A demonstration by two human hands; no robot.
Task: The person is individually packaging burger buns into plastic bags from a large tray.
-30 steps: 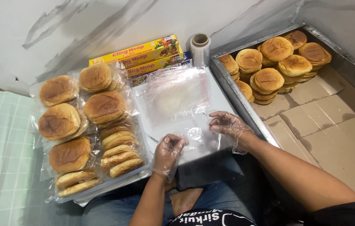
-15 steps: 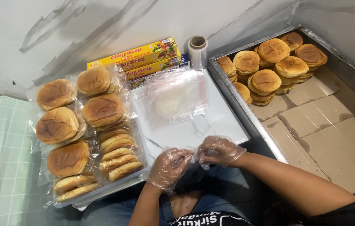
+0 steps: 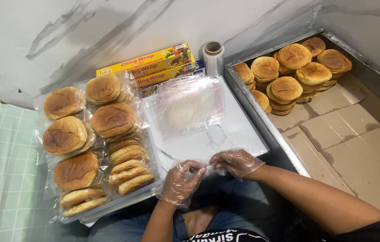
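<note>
A small clear plastic bag (image 3: 208,169) was pinched between both gloved hands at the near edge of the white surface (image 3: 239,134), just above the person's lap. The left hand (image 3: 180,181), in a thin disposable glove, had its fingers (image 3: 194,168) closed on one end of the bag; the right hand (image 3: 234,162), gloved the same way, had its fingers curled shut on the other end, so the two hands nearly met over the film.

Just beyond the hands, a stack of flat clear bags (image 3: 189,107) lay on the surface. Behind it, against the wall, lay yellow cling-wrap boxes (image 3: 152,65), with an upright roll of clear film (image 3: 213,57) just beside them to the right.

To the left of the hands, a tray (image 3: 109,207) carried bagged burger buns (image 3: 109,118): round ones lying flat in their wrappers, and a row of buns standing on edge (image 3: 129,166) in the part nearest the left hand. A pale green checked cloth (image 3: 2,179) lay further left.

To the right, a metal bin (image 3: 261,118) lined with flattened cardboard (image 3: 346,130) held a pile of unwrapped buns (image 3: 288,74) stacked in its far corner, well apart from the hands.
</note>
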